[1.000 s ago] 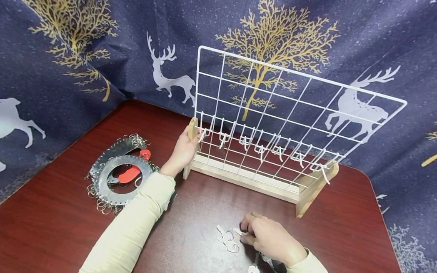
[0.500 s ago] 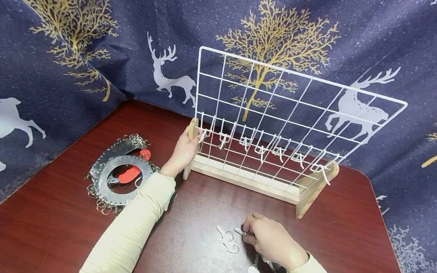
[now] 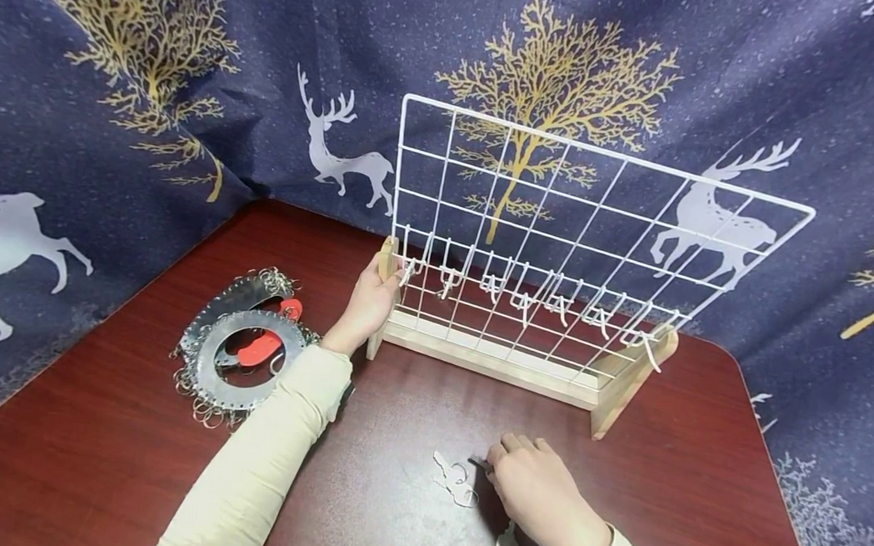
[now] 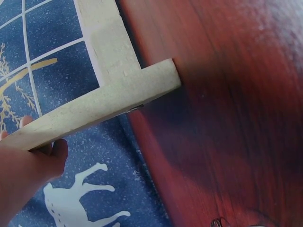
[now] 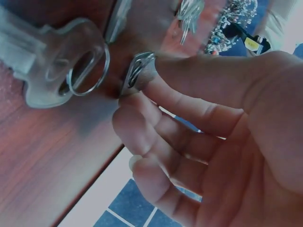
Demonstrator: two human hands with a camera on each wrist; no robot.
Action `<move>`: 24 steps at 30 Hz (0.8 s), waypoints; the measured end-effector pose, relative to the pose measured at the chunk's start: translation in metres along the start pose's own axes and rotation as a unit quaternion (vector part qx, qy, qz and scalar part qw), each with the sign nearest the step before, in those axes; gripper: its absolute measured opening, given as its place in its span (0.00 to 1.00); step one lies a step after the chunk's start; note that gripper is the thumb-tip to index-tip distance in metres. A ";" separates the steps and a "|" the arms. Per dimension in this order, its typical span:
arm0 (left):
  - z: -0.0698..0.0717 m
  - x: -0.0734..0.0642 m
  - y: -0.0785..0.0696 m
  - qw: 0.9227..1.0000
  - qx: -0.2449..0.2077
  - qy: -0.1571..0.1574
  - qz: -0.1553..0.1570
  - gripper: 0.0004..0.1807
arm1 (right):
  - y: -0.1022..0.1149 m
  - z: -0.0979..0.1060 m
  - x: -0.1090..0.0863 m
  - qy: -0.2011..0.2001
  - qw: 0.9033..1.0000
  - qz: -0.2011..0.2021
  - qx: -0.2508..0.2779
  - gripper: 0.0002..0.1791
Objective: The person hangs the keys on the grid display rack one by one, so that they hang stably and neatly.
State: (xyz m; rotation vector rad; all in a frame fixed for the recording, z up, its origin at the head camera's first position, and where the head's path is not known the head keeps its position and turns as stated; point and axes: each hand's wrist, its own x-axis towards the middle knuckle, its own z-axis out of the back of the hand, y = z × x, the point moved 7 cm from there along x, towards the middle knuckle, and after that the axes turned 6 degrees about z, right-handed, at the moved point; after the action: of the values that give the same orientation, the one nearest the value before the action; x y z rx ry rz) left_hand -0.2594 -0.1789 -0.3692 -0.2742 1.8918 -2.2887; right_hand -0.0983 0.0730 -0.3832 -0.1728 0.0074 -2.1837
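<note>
In the head view, my left hand (image 3: 366, 306) grips the wooden side post (image 3: 386, 261) of a white wire grid rack. The left wrist view shows the thumb and fingers around that post (image 4: 71, 116). My right hand (image 3: 539, 496) is low over the table and pinches a small metal key (image 5: 137, 75) between thumb and index finger; part of the key is hidden by them. Just left of it lie loose keys (image 3: 461, 492) with thin rings. Another key (image 3: 507, 544) lies nearer the front, beside the wrist. A large key (image 5: 42, 61) with a ring fills the right wrist view's upper left.
Several white hooks (image 3: 523, 302) line the grid above its wooden base bar (image 3: 469, 358). On the left, flat metal ring plates (image 3: 209, 368) edged with many small rings lie with a red-handled piece (image 3: 259, 350). A patterned dark blue cloth (image 3: 319, 232) hangs behind the table.
My right hand has turned a little, palm further down, and the pinched key now looks darker and tilted differently. The left hand stays on the post.
</note>
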 end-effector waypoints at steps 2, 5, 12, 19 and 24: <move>0.000 -0.001 0.000 1.000 0.000 0.001 0.000 0.11 | 0.001 0.001 0.000 -0.005 1.000 0.006 -0.007 0.09; 0.000 -0.002 -0.001 1.000 0.001 0.000 -0.004 0.11 | 0.002 0.001 -0.001 -0.007 1.000 0.013 -0.018 0.09; 0.000 -0.003 -0.003 1.000 0.007 0.001 -0.008 0.12 | 0.006 0.002 -0.001 -0.022 0.998 0.022 -0.054 0.08; 0.001 -0.003 -0.004 1.000 0.010 -0.005 -0.002 0.12 | 0.009 0.001 -0.001 -0.031 0.995 0.030 -0.087 0.06; 0.001 -0.003 -0.003 1.000 0.008 -0.006 -0.008 0.11 | 0.011 0.001 -0.001 -0.050 0.994 0.036 -0.095 0.07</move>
State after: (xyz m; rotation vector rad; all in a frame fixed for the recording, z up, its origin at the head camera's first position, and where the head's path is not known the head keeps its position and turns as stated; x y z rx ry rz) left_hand -0.2565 -0.1782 -0.3660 -0.3004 1.8720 -2.3055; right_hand -0.0887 0.0680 -0.3826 -0.3845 0.1627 -2.0985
